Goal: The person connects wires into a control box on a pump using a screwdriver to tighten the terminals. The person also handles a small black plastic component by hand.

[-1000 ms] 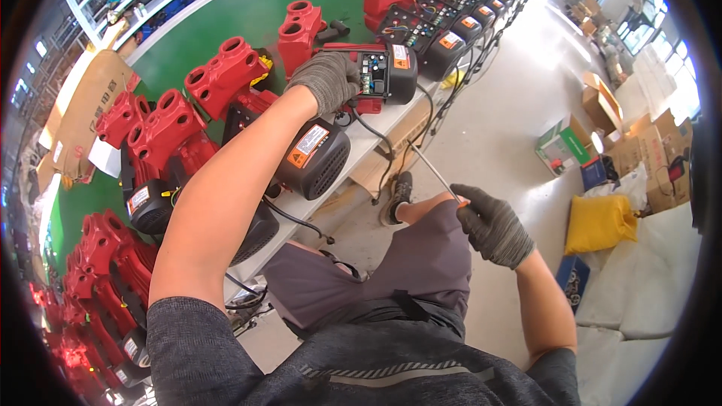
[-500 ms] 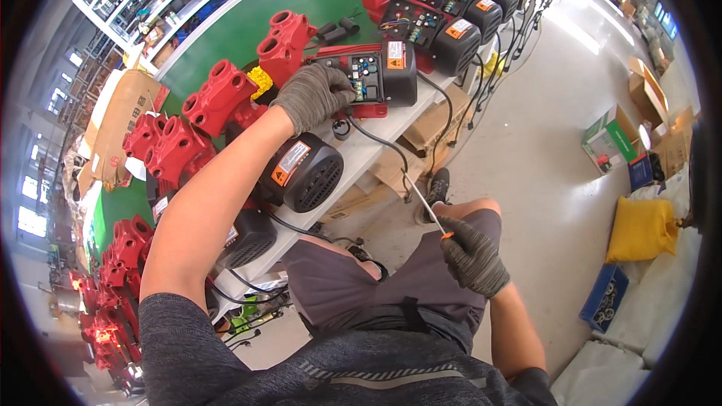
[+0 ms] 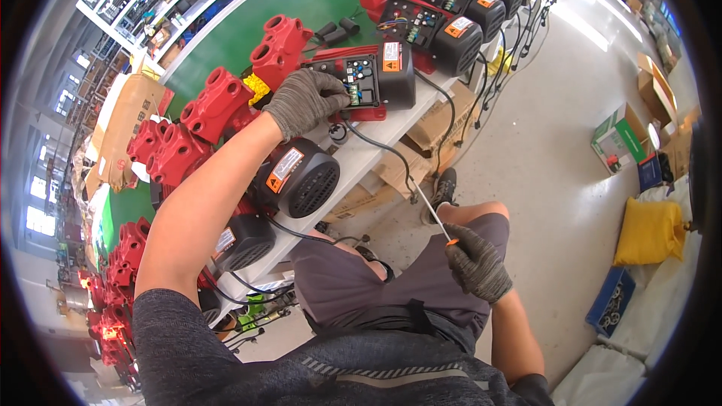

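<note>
My left hand (image 3: 307, 102), in a grey knit glove, reaches across to a red pump with a black motor (image 3: 402, 92). Its fingers are pinched at the left edge of the open control box, beside the circuit board (image 3: 362, 79); whatever lies between them is hidden. A black cable (image 3: 374, 141) comes out below the box and hangs over the bench edge. Over my right thigh, my gloved right hand (image 3: 478, 265) is closed round a screwdriver (image 3: 434, 215). Its long thin shaft points up and left, away from the board, and a bit of orange handle shows.
More red pumps (image 3: 218, 105) with black motors line the green-topped bench (image 3: 226, 26) on both sides. Their cables dangle along its front edge. Cardboard lies beneath. At right are a green-and-white box (image 3: 620, 139), a yellow sack (image 3: 650, 231) and a blue bin (image 3: 611, 301).
The view has shifted slightly. My left hand stays pinched at the box's edge, and my right hand still holds the screwdriver over my thigh.
</note>
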Demonstrator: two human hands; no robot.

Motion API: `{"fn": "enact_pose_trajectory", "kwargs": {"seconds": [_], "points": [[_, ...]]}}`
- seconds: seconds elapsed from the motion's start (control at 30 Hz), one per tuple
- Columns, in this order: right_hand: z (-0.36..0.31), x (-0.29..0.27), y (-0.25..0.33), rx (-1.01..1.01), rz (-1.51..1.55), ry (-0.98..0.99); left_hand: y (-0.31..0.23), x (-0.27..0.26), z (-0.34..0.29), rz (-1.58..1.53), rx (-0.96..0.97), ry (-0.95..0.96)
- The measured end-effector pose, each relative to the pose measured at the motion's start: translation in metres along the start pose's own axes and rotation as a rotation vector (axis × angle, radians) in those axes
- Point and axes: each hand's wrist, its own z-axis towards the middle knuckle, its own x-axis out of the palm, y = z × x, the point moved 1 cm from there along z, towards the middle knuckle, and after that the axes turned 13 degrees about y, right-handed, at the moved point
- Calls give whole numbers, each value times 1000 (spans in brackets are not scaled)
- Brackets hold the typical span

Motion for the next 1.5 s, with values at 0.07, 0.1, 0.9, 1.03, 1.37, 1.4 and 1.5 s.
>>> {"fn": "enact_pose_trajectory", "kwargs": {"seconds": [0.07,0.1,0.9,1.03,1.37,1.4,1.5], "points": [[1,0,-3,-16,16,7,-2,0,0,12,-14,-4],[1,0,-4,-17,18,6,-3,0,0,23,-28,-9],[-15,10,29,-581,-572,-233,-2,-1,4,15,-31,13],[-41,16,111,-604,-800,-312,3,-3,3,13,-29,30],[-13,50,185,-820,-1218,-481,-2,-5,4,71,26,30],[-11,55,186,-779,-1194,-496,-4,-5,3,82,11,55],[-4,66,187,-823,-1254,-491,-1,-3,5,29,28,57]]}}
